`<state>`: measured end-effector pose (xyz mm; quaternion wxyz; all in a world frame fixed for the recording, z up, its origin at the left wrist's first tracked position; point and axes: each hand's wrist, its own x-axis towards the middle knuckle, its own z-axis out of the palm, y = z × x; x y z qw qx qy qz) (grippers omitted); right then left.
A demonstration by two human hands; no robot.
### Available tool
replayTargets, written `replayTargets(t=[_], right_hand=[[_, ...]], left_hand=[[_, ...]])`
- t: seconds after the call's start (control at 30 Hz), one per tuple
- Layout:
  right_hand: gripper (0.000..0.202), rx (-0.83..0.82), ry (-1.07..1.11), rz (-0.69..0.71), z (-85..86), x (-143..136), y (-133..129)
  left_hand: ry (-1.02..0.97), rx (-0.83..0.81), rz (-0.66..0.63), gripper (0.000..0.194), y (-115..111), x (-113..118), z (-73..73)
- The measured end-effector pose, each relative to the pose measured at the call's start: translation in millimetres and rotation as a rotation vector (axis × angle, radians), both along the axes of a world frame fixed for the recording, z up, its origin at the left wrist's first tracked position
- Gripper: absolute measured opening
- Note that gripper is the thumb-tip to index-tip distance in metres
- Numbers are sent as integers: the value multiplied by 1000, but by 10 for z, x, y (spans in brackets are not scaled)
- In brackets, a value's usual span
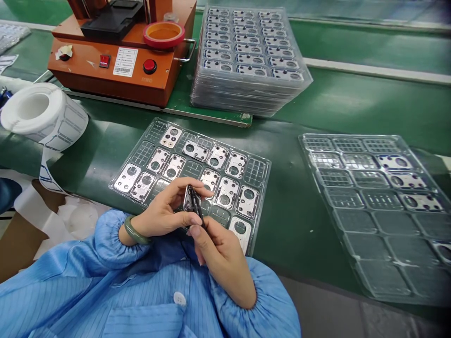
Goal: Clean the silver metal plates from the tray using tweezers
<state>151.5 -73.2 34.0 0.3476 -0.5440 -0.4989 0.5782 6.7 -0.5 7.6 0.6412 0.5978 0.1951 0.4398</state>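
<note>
My left hand (164, 213) is closed around a small metal plate (188, 199), which it keeps tilted on edge above the near side of a transparent plastic tray (193, 169). In my right hand (225, 256) is a pair of black tweezers (196, 206), pinched between thumb and fingers. The tweezers lie along the plate, and the fingertips of both hands meet there. Whether the tips touch the plate I cannot tell. Several silvery plates with a large round hole and smaller holes, such as one plate (227, 192), sit in the tray's compartments.
At right lies another transparent tray (355, 220) with a few blue-edged plates (407, 180). Behind stands a tall stack of filled trays (246, 89). An orange machine (155, 84) carries a roll of tape (164, 43). A label roll (66, 112) is at left.
</note>
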Motion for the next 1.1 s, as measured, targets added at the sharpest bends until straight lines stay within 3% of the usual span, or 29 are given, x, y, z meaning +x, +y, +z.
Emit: replayTargets(t=[0.17, 0.4, 0.67, 0.83, 1.0, 1.1], right_hand=[[41, 48, 35, 2, -31, -27, -12], [44, 61, 44, 25, -54, -37, 6], [53, -115, 319, 248, -3, 105, 69], [49, -155, 245, 119, 27, 43, 43], [31, 46, -80, -140, 37, -8, -62], [37, 85, -67, -90, 48, 7, -88]], left_hand=[[-99, -35, -46, 47, -10, 12, 6], [-60, -43, -32, 53, -14, -13, -17], [-126, -82, -97, 38, 9, -31, -7], [-161, -94, -95, 37, 25, -27, -3], [-153, -89, -104, 36, 24, -25, 13], [-162, -90, -117, 39, 19, -32, -3]])
